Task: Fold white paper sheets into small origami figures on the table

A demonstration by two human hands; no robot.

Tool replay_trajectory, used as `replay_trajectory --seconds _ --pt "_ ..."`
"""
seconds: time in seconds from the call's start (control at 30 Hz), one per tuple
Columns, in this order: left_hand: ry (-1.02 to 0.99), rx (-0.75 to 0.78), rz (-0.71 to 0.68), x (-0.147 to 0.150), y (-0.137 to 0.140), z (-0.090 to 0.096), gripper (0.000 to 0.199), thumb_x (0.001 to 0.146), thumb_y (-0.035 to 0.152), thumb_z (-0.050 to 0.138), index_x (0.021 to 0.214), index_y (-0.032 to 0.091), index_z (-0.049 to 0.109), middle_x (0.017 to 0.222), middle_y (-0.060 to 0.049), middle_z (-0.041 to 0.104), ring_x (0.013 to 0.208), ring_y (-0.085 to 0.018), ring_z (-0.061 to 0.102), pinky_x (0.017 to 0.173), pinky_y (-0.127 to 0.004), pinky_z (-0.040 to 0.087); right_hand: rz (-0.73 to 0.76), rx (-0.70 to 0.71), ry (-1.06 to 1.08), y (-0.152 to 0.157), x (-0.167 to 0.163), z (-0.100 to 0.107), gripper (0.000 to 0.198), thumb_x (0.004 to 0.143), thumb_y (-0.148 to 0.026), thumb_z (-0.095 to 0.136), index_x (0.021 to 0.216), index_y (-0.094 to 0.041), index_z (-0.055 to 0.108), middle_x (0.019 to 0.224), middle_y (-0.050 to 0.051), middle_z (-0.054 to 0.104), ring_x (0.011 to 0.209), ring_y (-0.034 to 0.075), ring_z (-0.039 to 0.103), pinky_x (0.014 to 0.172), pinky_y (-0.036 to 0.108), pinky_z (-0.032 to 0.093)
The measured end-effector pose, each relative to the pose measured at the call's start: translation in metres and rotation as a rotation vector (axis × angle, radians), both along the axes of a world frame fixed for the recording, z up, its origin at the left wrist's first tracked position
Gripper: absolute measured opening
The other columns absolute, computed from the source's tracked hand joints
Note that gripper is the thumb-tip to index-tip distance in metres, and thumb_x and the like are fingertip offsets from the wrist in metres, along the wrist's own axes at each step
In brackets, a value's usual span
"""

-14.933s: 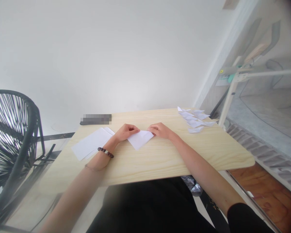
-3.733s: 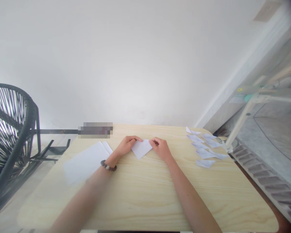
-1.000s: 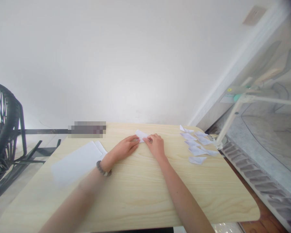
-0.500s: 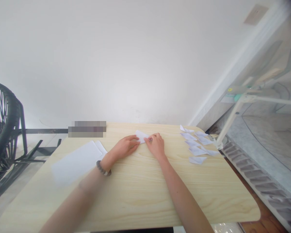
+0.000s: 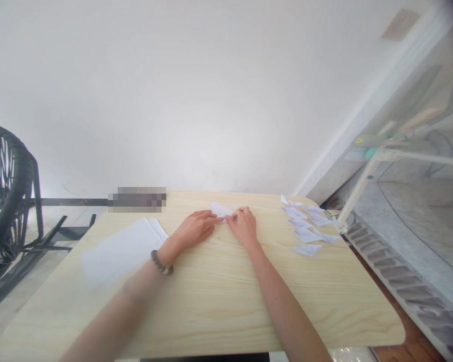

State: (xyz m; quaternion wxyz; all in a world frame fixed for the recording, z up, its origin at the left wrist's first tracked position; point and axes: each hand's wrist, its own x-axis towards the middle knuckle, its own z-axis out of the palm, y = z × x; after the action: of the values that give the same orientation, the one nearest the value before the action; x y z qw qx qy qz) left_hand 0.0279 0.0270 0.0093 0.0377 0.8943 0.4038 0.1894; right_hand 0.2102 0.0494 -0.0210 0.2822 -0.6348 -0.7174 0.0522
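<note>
A small folded piece of white paper [image 5: 219,208] lies on the wooden table [image 5: 211,296], between my hands near the far edge. My left hand [image 5: 196,227], with a beaded bracelet at its wrist, rests on the near side of the paper. Its fingers are stretched out, and the index finger reaches along the near edge toward my right thumb. My right hand [image 5: 243,225] pinches the paper's right end between thumb and fingers. That end is partly hidden by the fingers.
Several folded white paper pieces [image 5: 305,249] lie at the table's right. Flat white sheets [image 5: 121,251] are stacked at the left. A blurred-out object [image 5: 138,200] sits at the far left edge. Beyond stand a dark woven chair [image 5: 13,201] and a white metal frame [image 5: 358,188].
My left index finger has slid right along the paper's near edge, up to my right thumb. The right hand keeps its pinch in nearly the same place.
</note>
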Motion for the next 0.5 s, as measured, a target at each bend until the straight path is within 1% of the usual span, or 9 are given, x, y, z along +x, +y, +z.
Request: replay_trajectory --seconds 0.17,0.5 --pt "0.030 0.002 -0.010 0.0006 -0.0003 0.0006 0.034 0.081 0.022 0.038 0.112 0.028 0.049 0.110 -0.004 0.052 0.105 -0.017 0.043 0.091 -0.033 0.034 -0.003 -0.012 -0.001 -0.0007 -0.0003 0.0015 0.025 0.074 -0.040 0.046 0.071 -0.018 0.059 0.091 0.006 0.049 0.085 0.017 0.046 0.075 0.029 0.031" --pt "0.024 0.011 -0.008 0.0010 0.0004 -0.0006 0.033 0.081 0.022 0.037 0.112 0.028 0.050 0.108 -0.005 0.051 0.102 -0.017 0.044 0.089 -0.033 0.035 -0.017 -0.021 -0.019 -0.0022 -0.0018 0.0034 0.025 0.075 -0.039 0.045 0.074 -0.017 0.059 0.092 0.007 0.048 0.085 0.018 0.047 0.075 0.030 0.032"
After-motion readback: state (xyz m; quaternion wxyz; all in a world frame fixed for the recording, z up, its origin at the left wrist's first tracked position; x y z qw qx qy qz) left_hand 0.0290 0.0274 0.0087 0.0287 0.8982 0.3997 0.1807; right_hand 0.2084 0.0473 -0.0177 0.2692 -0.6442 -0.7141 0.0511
